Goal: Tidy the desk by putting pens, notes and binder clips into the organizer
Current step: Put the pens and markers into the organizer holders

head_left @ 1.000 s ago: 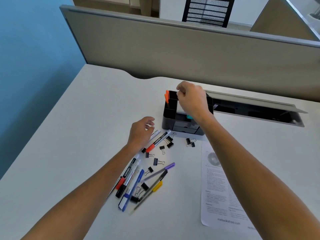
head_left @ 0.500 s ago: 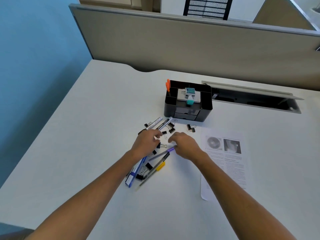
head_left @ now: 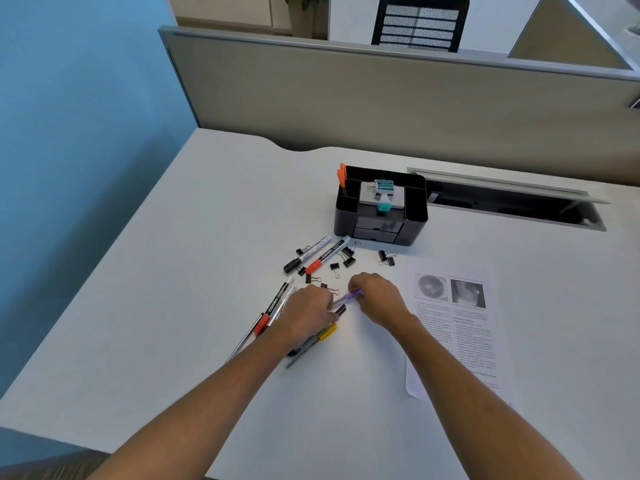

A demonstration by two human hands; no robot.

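A black desk organizer stands at the back of the white desk, with two orange pens in its left slot and a grey pad with a teal clip on top. In front of it lie loose markers and several black binder clips. My right hand pinches the cap end of a purple pen. My left hand rests on a bunch of pens, its fingers around a black-capped pen. A yellow-capped pen pokes out beneath it.
A printed paper sheet lies to the right of my hands. Behind the organizer is an open cable tray slot in the desk. A grey partition closes the back; the desk's left edge borders a blue wall.
My right hand came back from the organizer to the pen pile and closed on the purple pen. My left hand slid down onto the pens nearer to me. The camera view shifted.
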